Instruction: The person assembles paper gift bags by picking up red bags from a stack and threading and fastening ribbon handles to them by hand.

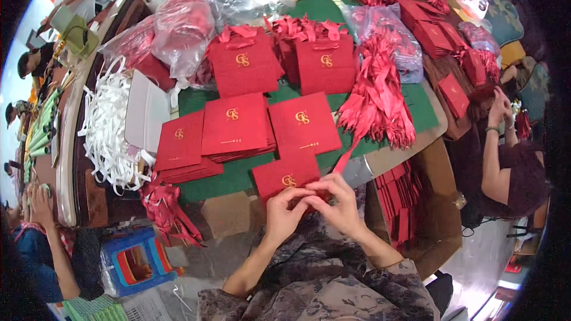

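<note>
At the table's near edge, a flat red paper gift bag (pixel 285 172) with a gold emblem lies under my fingertips. My left hand (pixel 285 214) is closed in a pinch at the bag's near edge. Closed beside it, with fingertips meeting the left ones, my right hand (pixel 339 203) pinches a red ribbon (pixel 346 159). That ribbon trails up toward a thick bundle of red ribbons (pixel 380 92). My fingers hide where ribbon and bag meet. Just beyond lie stacks of flat red bags (pixel 235 122), another flat bag (pixel 304 122) and a smaller stack (pixel 179 142).
Finished-looking red bags with ribbon handles (pixel 326 65) stand at the back. White ribbons (pixel 110 125) heap beside a white box flap (pixel 146 110) on the left. A cardboard box (pixel 437 172) of red bags sits at right. Co-workers flank the table; a blue stool (pixel 134 261) stands lower left.
</note>
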{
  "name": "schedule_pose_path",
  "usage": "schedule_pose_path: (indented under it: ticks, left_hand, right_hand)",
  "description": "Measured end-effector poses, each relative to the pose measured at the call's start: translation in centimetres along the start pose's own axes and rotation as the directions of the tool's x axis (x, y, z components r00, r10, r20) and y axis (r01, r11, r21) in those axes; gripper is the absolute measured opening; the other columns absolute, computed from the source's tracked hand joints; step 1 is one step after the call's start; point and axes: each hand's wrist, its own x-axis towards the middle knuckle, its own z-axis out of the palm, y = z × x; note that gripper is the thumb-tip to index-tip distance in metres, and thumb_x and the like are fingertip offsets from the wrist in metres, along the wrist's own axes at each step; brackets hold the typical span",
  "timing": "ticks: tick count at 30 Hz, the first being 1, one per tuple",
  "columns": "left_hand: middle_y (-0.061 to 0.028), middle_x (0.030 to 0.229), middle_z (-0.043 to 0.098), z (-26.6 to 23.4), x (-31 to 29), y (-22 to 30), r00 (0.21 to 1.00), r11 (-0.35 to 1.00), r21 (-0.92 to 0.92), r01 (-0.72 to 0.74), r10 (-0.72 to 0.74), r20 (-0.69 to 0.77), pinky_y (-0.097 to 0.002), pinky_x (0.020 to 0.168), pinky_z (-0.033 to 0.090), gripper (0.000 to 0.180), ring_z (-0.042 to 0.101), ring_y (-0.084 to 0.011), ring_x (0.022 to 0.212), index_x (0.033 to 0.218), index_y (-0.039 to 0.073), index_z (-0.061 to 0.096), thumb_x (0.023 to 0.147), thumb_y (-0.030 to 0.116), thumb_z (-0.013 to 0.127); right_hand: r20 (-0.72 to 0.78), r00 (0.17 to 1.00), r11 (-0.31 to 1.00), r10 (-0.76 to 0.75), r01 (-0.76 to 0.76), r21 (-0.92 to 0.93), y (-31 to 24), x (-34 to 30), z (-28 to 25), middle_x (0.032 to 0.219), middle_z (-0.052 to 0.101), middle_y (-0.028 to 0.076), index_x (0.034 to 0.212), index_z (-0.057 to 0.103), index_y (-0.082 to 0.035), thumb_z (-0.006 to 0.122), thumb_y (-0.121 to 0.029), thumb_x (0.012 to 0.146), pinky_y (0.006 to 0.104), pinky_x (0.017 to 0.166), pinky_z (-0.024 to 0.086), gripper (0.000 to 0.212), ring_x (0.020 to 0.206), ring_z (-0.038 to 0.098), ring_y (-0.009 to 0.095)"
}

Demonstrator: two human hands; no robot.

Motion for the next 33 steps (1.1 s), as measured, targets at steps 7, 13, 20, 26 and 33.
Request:
schedule_pose_path:
  ticks: [7, 13, 20, 26, 33]
  left_hand:
    - [-0.0103, 0.096, 0.069, -0.9, 1.3, 3.2, 0.995, 0.930, 0.355, -0.099, 0.085, 0.054, -0.0300, 0.071, 0.054, 0.026, 0.068, -0.0175, 0.081, 0.110, 0.003, 0.071, 0.084, 0.004, 0.074]
    - [-0.0109, 0.112, 0.063, -2.4, 4.0, 2.9, 0.899, 0.576, 0.769, -0.276, 0.438, -0.006, -0.0420, 0.094, 0.044, 0.043, 0.056, -0.0313, 0.107, 0.120, 0.006, 0.067, 0.080, 0.015, 0.079]
    - [-0.0093, 0.114, 0.059, -2.2, 4.1, 2.5, 0.925, 0.453, 0.862, -0.225, 0.377, 0.043, -0.0453, 0.095, 0.036, 0.042, 0.051, -0.0299, 0.110, 0.120, 0.007, 0.065, 0.084, 0.026, 0.076]
    - [-0.0071, 0.099, 0.064, -2.0, 4.0, 3.6, 0.930, 0.552, 0.799, -0.240, 0.366, 0.026, -0.0431, 0.091, 0.037, 0.033, 0.056, -0.0274, 0.099, 0.108, 0.009, 0.064, 0.081, 0.021, 0.078]
    - [-0.0052, 0.092, 0.068, -2.3, 3.9, 3.9, 0.961, 0.668, 0.717, -0.199, 0.276, 0.010, -0.0393, 0.089, 0.039, 0.029, 0.060, -0.0263, 0.089, 0.102, 0.009, 0.067, 0.078, 0.017, 0.081]
  right_hand:
    - [-0.043, 0.977, 0.965, -0.210, 0.200, -0.168, 1.1, 1.0, -0.1, 0.091, 0.066, 0.010, 0.097, 0.071, -0.003, 0.076, -0.007, 0.083, 0.0337, 0.078, 0.051, 0.015, 0.089, 0.064, 0.023]
    - [-0.067, 0.976, 0.933, -0.206, 0.175, -0.315, 0.7, 2.5, -0.3, 0.092, 0.064, 0.014, 0.098, 0.066, -0.001, 0.067, -0.001, 0.090, 0.0356, 0.071, 0.049, 0.008, 0.083, 0.062, 0.029]
    - [-0.116, 0.965, 0.904, -0.236, 0.174, -0.392, 2.0, 3.6, 1.4, 0.090, 0.064, 0.013, 0.096, 0.069, -0.003, 0.071, -0.001, 0.086, 0.0378, 0.072, 0.050, 0.010, 0.083, 0.063, 0.030]
    - [-0.159, 0.953, 0.882, -0.259, 0.166, -0.440, 2.8, 3.5, 1.7, 0.086, 0.066, 0.008, 0.094, 0.071, -0.008, 0.077, -0.013, 0.084, 0.0394, 0.072, 0.047, 0.012, 0.081, 0.064, 0.028]
    - [-0.155, 0.935, 0.860, -0.320, 0.218, -0.461, 1.8, 3.5, 1.5, 0.081, 0.067, 0.009, 0.090, 0.071, -0.007, 0.078, -0.011, 0.083, 0.0377, 0.071, 0.047, 0.011, 0.077, 0.064, 0.027]
